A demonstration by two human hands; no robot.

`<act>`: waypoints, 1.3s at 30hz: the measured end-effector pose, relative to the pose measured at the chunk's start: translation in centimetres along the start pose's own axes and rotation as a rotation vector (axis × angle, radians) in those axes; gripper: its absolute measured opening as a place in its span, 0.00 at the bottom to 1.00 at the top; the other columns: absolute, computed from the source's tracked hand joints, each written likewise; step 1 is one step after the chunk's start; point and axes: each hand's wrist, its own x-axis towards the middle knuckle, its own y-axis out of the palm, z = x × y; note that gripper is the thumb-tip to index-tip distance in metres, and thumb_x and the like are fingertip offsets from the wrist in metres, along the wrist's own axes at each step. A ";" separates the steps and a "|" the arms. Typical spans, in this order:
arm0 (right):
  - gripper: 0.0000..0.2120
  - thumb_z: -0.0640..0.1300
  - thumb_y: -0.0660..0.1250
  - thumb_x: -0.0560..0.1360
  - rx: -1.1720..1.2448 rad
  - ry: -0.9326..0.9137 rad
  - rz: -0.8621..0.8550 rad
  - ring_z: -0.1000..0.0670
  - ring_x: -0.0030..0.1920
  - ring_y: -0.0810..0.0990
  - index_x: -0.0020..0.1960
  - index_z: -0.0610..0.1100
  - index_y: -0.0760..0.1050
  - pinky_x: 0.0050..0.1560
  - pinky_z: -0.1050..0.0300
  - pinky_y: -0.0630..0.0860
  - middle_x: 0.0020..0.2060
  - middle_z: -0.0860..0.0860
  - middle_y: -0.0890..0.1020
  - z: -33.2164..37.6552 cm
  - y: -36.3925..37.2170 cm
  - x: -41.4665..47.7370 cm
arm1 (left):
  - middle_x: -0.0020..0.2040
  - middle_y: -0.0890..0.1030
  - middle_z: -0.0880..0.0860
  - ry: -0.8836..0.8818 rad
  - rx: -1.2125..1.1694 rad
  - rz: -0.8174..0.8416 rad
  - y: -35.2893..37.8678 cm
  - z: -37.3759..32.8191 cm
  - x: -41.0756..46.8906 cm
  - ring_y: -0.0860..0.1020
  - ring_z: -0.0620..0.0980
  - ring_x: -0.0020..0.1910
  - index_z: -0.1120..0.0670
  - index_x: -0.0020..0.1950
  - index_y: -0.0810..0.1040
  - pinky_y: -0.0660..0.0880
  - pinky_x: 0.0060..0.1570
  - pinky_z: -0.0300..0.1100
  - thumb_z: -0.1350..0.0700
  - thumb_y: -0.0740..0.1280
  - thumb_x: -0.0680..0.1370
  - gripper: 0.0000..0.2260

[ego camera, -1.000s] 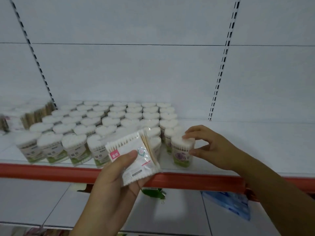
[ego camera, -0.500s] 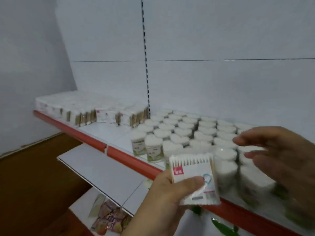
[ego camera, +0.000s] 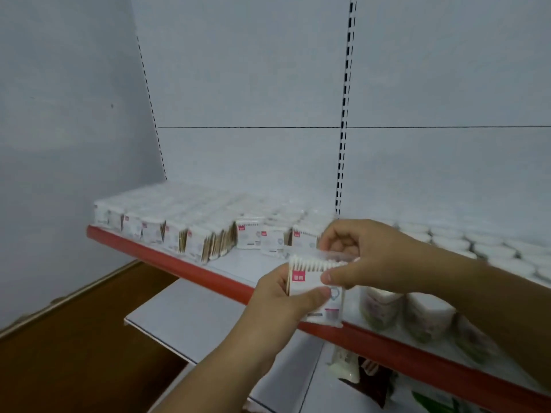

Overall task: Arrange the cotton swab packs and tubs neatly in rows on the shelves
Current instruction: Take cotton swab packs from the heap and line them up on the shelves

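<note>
A flat clear cotton swab pack (ego camera: 308, 280) with a pink label is held in front of the shelf by both hands. My left hand (ego camera: 286, 299) grips its lower left side with the thumb across the front. My right hand (ego camera: 366, 257) pinches its top edge, thumb on the front. Rows of the same packs (ego camera: 193, 231) stand on the left part of the white shelf (ego camera: 238, 266). Round white tubs (ego camera: 489, 248) fill the shelf to the right, partly hidden by my right arm.
A red strip (ego camera: 190, 268) runs along the shelf's front edge. A lower white shelf (ego camera: 190, 323) juts out beneath, with some packaged goods (ego camera: 372, 380) under it. A grey wall closes the left side, and brown floor (ego camera: 74, 338) lies below.
The view has swung left toward the pack rows. My right hand left the tub and came onto the top of the pack that my left hand keeps holding.
</note>
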 end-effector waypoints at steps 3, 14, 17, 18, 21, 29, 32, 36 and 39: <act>0.11 0.54 0.75 0.69 -0.304 0.030 0.019 0.58 0.45 0.78 0.49 0.53 0.77 0.48 0.58 0.77 0.45 0.58 0.80 -0.7 0.8 2.9 | 0.44 0.86 0.53 -0.026 0.093 0.060 -2.5 1.3 2.9 0.84 0.52 0.42 0.54 0.51 0.81 0.80 0.40 0.44 0.63 0.71 0.75 0.07; 0.14 0.56 0.72 0.71 -0.704 0.145 -0.009 0.60 0.38 0.69 0.38 0.53 0.67 0.34 0.65 0.62 0.38 0.58 0.72 -6.2 -0.4 14.0 | 0.62 0.75 0.40 0.069 0.862 0.148 -11.7 6.7 15.7 0.72 0.37 0.60 0.43 0.60 0.77 0.69 0.62 0.34 0.50 0.70 0.75 0.13; 0.12 0.55 0.70 0.73 -0.802 0.152 0.048 0.54 0.41 0.73 0.40 0.51 0.69 0.39 0.62 0.68 0.38 0.56 0.73 -7.4 1.9 16.8 | 0.61 0.75 0.42 0.181 0.957 0.226 -12.6 7.2 18.6 0.72 0.39 0.60 0.47 0.62 0.78 0.64 0.56 0.25 0.52 0.69 0.76 0.14; 0.12 0.54 0.69 0.74 -0.876 0.160 0.071 0.52 0.43 0.75 0.42 0.48 0.70 0.42 0.59 0.72 0.38 0.55 0.74 -7.6 2.7 17.5 | 0.59 0.76 0.44 0.247 0.992 0.231 -12.7 7.3 19.3 0.73 0.41 0.59 0.49 0.61 0.79 0.63 0.51 0.23 0.54 0.69 0.76 0.14; 0.10 0.52 0.67 0.75 -1.032 0.190 0.113 0.50 0.42 0.74 0.44 0.47 0.69 0.45 0.56 0.74 0.37 0.53 0.71 -8.0 3.8 18.7 | 0.52 0.76 0.46 0.362 1.018 0.237 -13.0 8.2 21.0 0.73 0.44 0.55 0.52 0.58 0.82 0.60 0.47 0.19 0.58 0.68 0.75 0.12; 0.09 0.53 0.63 0.76 -0.971 0.367 0.110 0.51 0.44 0.72 0.47 0.49 0.66 0.45 0.56 0.72 0.44 0.53 0.72 -7.9 4.8 18.3 | 0.55 0.76 0.44 0.396 0.996 0.332 -14.5 8.3 21.7 0.72 0.42 0.57 0.48 0.59 0.79 0.69 0.59 0.35 0.54 0.65 0.78 0.11; 0.17 0.59 0.64 0.75 -0.835 0.421 0.084 0.53 0.51 0.73 0.59 0.51 0.71 0.53 0.57 0.72 0.51 0.54 0.75 -7.1 4.1 17.6 | 0.44 0.75 0.42 0.457 0.979 0.373 -14.0 6.5 20.9 0.73 0.40 0.44 0.46 0.54 0.79 0.72 0.48 0.36 0.51 0.62 0.79 0.08; 0.22 0.57 0.64 0.76 -0.733 0.459 -0.151 0.57 0.55 0.70 0.67 0.52 0.69 0.57 0.61 0.67 0.59 0.56 0.75 -5.4 2.7 15.5 | 0.33 0.74 0.44 0.553 0.858 0.400 -11.5 2.1 20.7 0.74 0.43 0.35 0.45 0.48 0.79 0.69 0.37 0.36 0.50 0.63 0.78 0.06; 0.22 0.57 0.63 0.77 -0.805 0.572 -0.192 0.51 0.62 0.70 0.68 0.51 0.68 0.62 0.54 0.68 0.63 0.52 0.74 -4.6 0.9 12.1 | 0.36 0.77 0.45 0.614 0.767 0.443 -7.6 -0.4 21.4 0.77 0.47 0.41 0.45 0.47 0.78 0.71 0.43 0.40 0.51 0.64 0.77 0.03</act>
